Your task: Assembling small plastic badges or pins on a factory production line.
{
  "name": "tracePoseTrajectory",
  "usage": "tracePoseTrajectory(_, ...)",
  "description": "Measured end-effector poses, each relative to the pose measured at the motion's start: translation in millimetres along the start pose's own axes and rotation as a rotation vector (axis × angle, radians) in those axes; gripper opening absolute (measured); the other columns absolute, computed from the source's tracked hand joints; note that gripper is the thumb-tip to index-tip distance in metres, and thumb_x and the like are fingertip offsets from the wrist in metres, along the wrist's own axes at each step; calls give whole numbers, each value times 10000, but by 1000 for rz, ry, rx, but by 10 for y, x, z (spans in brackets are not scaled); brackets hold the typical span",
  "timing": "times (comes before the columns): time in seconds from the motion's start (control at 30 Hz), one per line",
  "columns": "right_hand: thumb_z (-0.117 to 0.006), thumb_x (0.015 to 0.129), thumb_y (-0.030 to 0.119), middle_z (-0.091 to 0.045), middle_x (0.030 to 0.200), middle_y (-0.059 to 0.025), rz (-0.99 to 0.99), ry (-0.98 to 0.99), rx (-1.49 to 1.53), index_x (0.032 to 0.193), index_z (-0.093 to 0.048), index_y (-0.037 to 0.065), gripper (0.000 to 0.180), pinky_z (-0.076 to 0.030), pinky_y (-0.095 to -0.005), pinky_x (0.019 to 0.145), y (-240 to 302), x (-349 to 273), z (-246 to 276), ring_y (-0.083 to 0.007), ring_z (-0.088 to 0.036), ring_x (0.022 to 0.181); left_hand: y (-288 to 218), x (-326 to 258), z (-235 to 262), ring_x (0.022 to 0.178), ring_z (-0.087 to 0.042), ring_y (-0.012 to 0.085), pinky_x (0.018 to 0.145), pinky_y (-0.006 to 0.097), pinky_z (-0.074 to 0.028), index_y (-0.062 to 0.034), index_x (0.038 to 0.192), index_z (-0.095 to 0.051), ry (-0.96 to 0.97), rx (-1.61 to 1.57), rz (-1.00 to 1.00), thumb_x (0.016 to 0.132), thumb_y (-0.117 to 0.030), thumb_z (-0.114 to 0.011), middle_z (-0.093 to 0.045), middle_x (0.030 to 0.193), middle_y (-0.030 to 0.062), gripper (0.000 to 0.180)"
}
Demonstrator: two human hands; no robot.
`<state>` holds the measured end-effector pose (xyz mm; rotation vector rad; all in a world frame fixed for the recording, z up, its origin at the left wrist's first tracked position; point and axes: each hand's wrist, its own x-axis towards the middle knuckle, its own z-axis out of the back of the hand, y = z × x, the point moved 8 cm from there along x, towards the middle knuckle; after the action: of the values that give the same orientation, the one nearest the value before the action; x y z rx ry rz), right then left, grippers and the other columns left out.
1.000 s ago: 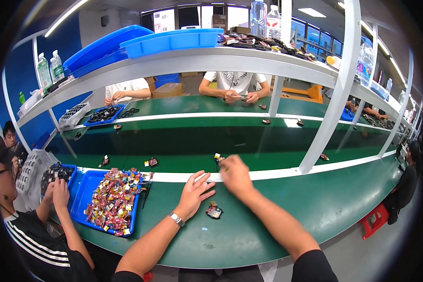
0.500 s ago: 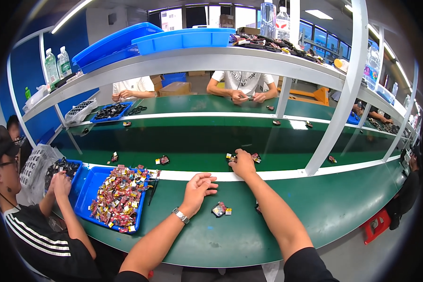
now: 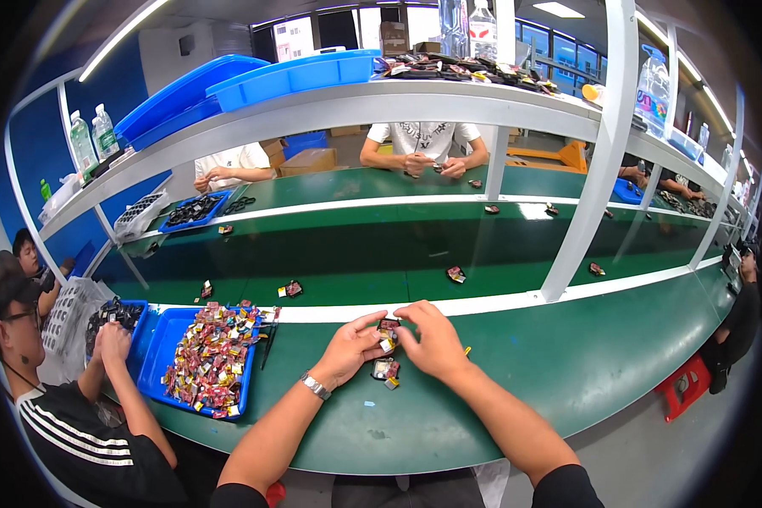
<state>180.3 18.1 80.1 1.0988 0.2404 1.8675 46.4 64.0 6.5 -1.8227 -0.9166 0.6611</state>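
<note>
A small electronic module [image 3: 388,335], black and red with a pale, yellow-edged piece, is held up between my two hands over the green bench. My left hand [image 3: 350,349], with a metal-banded watch at the wrist, has its fingers closed around the module's left side. My right hand [image 3: 434,340] curves in from the other side, thumb and forefinger at the module's edge; its other fingers are partly hidden. Just below them, a second module [image 3: 385,370] lies on the bench. By my right wrist a small yellow piece [image 3: 467,350] shows, mostly covered.
To the left is a blue tray [image 3: 151,372] heaped with similar red and yellow modules; black tweezers [image 3: 268,345] lie beside it. Scattered modules [image 3: 455,274] rest on the belt beyond the white rail [image 3: 499,301]. A white post [image 3: 591,161] rises at right. Co-workers sit left and opposite.
My right hand has come back from the belt toward my left hand, and a module is now between them. The pair of modules on the belt there has become one.
</note>
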Motion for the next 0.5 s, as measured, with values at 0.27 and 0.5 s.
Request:
tracePoseTrajectory(0.27,-698,811,142,-612,967,-73,17,-60,-301,1037,-642,71,243,-542,-386,736,22,-42,-202,-272,-627,893,51,3,-19,1109,-613,205,995,394,-525,-57,1336,-453,6,-15,5,992,-56,-512,-608,1198,110,349)
tracePoseTrajectory(0.5,-682,774,85,-617,1122,-53,218,-9,-247,1002,-671,102,229,-531,-390,806,70,3,-157,-262,-607,995,-17,-20,-8,1121,-619,223,1006,392,-524,-19,1339,-436,-32,22,-58,1000,-58,-488,-609,1205,135,345)
